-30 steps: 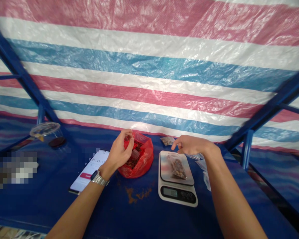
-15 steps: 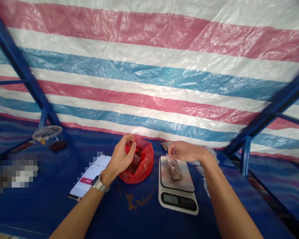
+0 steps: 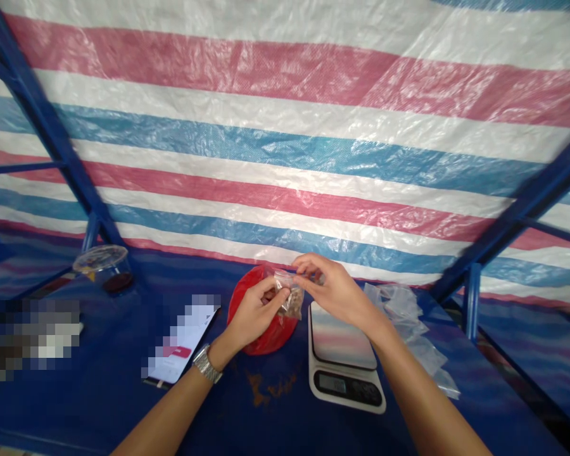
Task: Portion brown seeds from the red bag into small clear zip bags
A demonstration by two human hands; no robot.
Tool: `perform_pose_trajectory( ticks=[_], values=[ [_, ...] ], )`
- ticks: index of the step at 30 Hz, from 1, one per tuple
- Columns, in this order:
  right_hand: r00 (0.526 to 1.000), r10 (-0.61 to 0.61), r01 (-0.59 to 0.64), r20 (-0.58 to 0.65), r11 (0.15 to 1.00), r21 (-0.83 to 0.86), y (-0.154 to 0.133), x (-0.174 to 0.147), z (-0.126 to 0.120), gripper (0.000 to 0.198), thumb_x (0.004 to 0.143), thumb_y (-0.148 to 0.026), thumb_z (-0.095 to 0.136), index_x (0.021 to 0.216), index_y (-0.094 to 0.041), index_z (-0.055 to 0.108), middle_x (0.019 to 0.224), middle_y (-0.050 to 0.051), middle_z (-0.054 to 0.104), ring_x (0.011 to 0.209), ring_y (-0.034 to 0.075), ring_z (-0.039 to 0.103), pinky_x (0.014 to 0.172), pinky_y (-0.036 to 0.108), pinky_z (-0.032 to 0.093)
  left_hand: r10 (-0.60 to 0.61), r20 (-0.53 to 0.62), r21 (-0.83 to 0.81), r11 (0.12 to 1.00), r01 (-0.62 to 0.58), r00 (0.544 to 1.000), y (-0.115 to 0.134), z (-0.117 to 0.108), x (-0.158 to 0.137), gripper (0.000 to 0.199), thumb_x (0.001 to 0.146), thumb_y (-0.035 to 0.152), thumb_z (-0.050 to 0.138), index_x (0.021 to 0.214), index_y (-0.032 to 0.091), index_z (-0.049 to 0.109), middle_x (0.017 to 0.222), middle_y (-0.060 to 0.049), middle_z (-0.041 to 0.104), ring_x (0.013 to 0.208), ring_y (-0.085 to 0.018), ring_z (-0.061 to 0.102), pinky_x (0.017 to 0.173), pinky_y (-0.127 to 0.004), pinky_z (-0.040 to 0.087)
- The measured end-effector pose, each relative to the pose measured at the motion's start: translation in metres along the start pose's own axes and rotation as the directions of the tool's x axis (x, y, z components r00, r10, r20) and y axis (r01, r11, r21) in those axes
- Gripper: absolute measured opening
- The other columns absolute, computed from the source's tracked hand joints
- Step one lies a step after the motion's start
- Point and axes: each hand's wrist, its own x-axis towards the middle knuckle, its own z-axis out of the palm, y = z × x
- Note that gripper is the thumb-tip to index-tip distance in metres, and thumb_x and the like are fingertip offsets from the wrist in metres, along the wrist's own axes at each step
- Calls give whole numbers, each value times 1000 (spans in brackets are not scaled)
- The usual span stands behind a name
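Observation:
A small clear zip bag (image 3: 292, 300) with brownish contents is held up over the red plastic bag (image 3: 272, 339). My left hand (image 3: 256, 313) grips it at its left side between thumb and fingers. My right hand (image 3: 330, 285) has thumb and forefinger closed at the bag's top edge, the other fingers curled loosely. Just below my right hand stands a white kitchen scale (image 3: 344, 335), its metal plate bare and its display lit. The red bag's contents are mostly hidden behind my left hand and the zip bag.
Several clear plastic bags (image 3: 415, 329) lie right of the scale, partly behind my right forearm. A phone (image 3: 183, 348) rests left of the red bag. Brown crumbs (image 3: 266, 387) are scattered on the blue table (image 3: 247, 424). A clear lidded tub (image 3: 107, 269) stands far left; striped sheeting (image 3: 285, 152) hangs behind.
The zip bag has left the scale plate and moved left, over the red bag. My left hand has come out of the red bag and taken hold of it; my right hand moved left with it.

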Motion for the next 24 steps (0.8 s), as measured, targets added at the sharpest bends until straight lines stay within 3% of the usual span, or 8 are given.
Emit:
perform_pose_trajectory(
  ticks=[5,11,17,24],
  values=[
    [975,138,-105,-177,977,185,21,-28,20,25,93,-36,68,115,-25,63,94,2,69,84,18,66,77,31,52,28,2,-109,994,-27,1000,-5,5,1,22,97,37,63,105,17,67,108,-7,75,103,-21,69,91,-30,53],
    [930,229,-112,-289,923,368,28,-46,39,29,92,-43,69,113,-24,61,93,2,66,88,19,65,83,32,52,-17,46,-62,998,20,999,-8,6,-4,22,97,38,64,106,18,68,105,-7,75,99,-22,71,90,-32,55],
    [901,230,-108,-367,939,325,32,-49,43,23,95,-42,66,108,-24,60,91,1,64,83,18,61,77,31,47,-12,113,-66,998,19,993,-6,8,-8,31,99,40,61,122,20,64,115,-8,74,104,-22,71,92,-32,56],
    [893,183,-96,-412,970,222,30,-53,54,28,98,-41,61,120,-24,58,102,3,63,81,17,57,79,32,48,-25,45,-13,1000,26,999,-6,11,-6,33,100,45,57,107,16,69,100,-7,75,89,-19,69,78,-28,55]
  ],
)
